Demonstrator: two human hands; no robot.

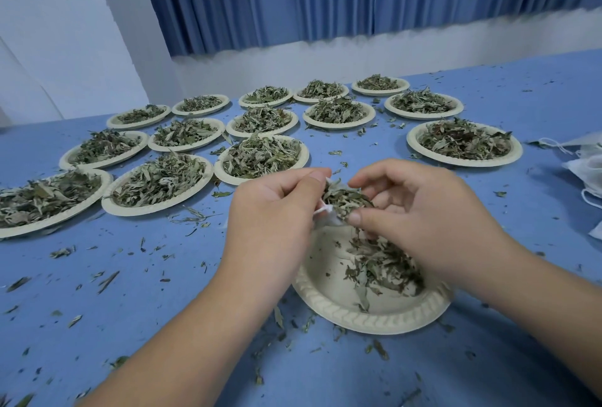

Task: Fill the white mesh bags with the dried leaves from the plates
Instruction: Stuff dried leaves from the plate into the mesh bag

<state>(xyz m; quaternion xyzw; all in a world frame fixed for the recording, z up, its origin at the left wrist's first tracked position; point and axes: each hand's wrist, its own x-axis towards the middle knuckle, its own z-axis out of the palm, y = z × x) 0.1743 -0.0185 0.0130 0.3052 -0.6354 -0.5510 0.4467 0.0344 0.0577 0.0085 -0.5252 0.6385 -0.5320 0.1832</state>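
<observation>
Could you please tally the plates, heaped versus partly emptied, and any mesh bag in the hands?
Heaped plates: 14
Partly emptied plate: 1
Mesh bag, gripped by the left hand while the right hand pinches dried leaves at its mouth: 1
Total: 16

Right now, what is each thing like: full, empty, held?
mesh bag, held, leaves at its mouth
left hand, pinching the bag
right hand, pinching leaves
near plate, partly emptied
other plates, heaped full
spare bags, lying on the table
table, littered with leaf bits
</observation>
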